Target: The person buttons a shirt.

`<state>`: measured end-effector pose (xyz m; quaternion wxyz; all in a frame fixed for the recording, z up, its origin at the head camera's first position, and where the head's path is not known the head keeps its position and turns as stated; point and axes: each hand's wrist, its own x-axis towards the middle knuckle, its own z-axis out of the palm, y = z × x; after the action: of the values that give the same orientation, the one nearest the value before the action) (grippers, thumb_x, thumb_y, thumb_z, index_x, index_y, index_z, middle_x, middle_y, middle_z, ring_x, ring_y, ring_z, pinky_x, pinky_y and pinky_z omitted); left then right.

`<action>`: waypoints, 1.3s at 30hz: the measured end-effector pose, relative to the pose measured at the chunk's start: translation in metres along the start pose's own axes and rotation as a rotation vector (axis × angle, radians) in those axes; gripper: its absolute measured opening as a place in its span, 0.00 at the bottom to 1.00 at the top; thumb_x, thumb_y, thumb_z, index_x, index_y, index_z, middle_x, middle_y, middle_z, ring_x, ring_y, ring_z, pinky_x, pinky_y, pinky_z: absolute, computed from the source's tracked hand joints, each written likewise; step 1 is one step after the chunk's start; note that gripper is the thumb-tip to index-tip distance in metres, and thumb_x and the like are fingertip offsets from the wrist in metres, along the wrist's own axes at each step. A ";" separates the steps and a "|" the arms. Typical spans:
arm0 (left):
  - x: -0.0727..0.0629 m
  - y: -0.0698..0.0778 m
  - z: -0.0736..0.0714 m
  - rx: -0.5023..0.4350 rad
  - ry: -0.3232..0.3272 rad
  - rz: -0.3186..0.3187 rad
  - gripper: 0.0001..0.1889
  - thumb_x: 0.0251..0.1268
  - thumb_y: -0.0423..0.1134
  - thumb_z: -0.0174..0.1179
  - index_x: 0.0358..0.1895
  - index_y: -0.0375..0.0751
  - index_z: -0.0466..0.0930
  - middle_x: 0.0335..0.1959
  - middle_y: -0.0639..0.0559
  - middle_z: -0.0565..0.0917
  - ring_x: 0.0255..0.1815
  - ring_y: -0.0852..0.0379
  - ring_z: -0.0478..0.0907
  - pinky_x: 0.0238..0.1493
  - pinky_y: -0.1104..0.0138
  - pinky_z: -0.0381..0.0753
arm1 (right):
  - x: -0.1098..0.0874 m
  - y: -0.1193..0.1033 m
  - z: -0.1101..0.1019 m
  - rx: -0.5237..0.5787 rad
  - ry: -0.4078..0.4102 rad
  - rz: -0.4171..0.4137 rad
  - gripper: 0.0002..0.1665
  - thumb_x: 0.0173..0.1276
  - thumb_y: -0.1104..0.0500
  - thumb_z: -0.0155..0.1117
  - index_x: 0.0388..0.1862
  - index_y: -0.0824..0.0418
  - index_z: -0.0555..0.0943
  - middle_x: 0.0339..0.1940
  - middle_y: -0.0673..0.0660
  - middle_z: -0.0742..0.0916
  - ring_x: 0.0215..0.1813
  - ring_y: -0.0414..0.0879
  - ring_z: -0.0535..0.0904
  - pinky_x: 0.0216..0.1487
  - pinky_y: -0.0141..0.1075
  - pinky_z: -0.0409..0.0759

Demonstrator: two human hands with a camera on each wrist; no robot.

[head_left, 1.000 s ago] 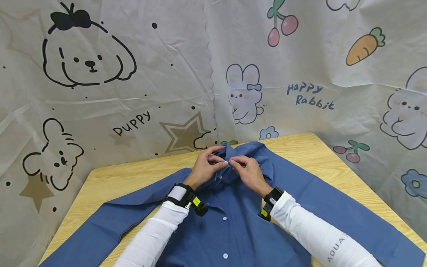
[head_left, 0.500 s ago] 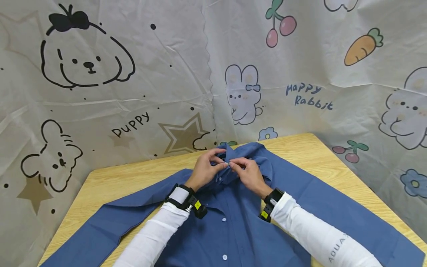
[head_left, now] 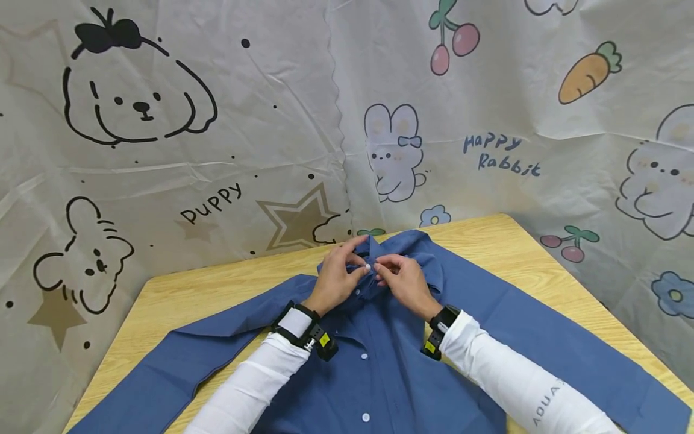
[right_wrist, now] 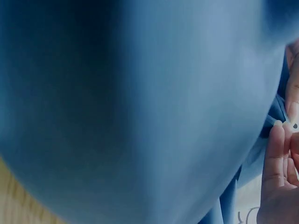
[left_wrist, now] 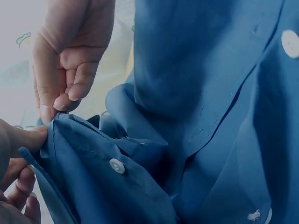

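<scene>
A blue long-sleeved shirt (head_left: 387, 343) with white buttons lies front up, sleeves spread. At its collar (head_left: 370, 246), my left hand (head_left: 338, 277) pinches the cloth, thumb against a white button (head_left: 368, 267). My right hand (head_left: 405, 282) meets it from the right, thumb and fingertips gripping the collar edge. In the left wrist view, both hands' fingertips come together at a bunched cloth corner, with another button (left_wrist: 117, 165) on the band below. Blue cloth fills most of the right wrist view; hands show only at its right side. Whether the button sits in a buttonhole is hidden.
Under the shirt is a light wooden table (head_left: 217, 295), its far corner at the back right. Behind it hangs a pale curtain (head_left: 303, 120) with cartoon prints. Each wrist wears a black strap with a small camera.
My right fingertips have drawn slightly right, leaving the white button showing at my left thumb. My left hand has shifted slightly, while the shirt stays in place.
</scene>
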<state>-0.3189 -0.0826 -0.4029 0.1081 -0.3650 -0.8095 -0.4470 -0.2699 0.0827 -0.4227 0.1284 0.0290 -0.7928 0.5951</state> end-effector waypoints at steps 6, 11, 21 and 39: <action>0.001 0.006 -0.001 0.026 0.015 -0.012 0.32 0.55 0.27 0.69 0.65 0.41 0.71 0.29 0.52 0.85 0.44 0.52 0.78 0.53 0.52 0.69 | 0.001 0.002 -0.001 -0.012 -0.021 0.016 0.12 0.69 0.62 0.62 0.47 0.68 0.82 0.36 0.60 0.86 0.35 0.51 0.84 0.39 0.48 0.82; 0.000 0.006 -0.001 -0.018 -0.013 -0.077 0.31 0.56 0.29 0.68 0.65 0.42 0.70 0.28 0.54 0.85 0.37 0.56 0.81 0.44 0.58 0.74 | -0.006 -0.009 -0.002 0.006 -0.007 0.007 0.14 0.70 0.63 0.60 0.49 0.72 0.81 0.39 0.65 0.85 0.40 0.58 0.81 0.42 0.51 0.79; -0.004 0.005 0.006 -0.062 0.079 -0.143 0.31 0.56 0.30 0.68 0.65 0.46 0.70 0.29 0.52 0.86 0.38 0.54 0.82 0.42 0.55 0.78 | -0.013 -0.031 -0.002 0.077 0.009 0.062 0.15 0.71 0.65 0.58 0.51 0.75 0.79 0.46 0.67 0.83 0.42 0.58 0.81 0.47 0.51 0.79; -0.009 -0.005 0.011 -0.053 0.229 -0.017 0.32 0.53 0.24 0.68 0.63 0.39 0.69 0.28 0.49 0.84 0.30 0.56 0.83 0.33 0.64 0.81 | 0.001 0.003 0.002 0.118 0.045 0.077 0.14 0.69 0.58 0.62 0.50 0.64 0.84 0.45 0.58 0.85 0.37 0.50 0.83 0.41 0.39 0.82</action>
<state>-0.3143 -0.0801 -0.4168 0.1865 -0.3075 -0.7828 -0.5078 -0.2714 0.0819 -0.4253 0.1215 -0.0074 -0.7537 0.6459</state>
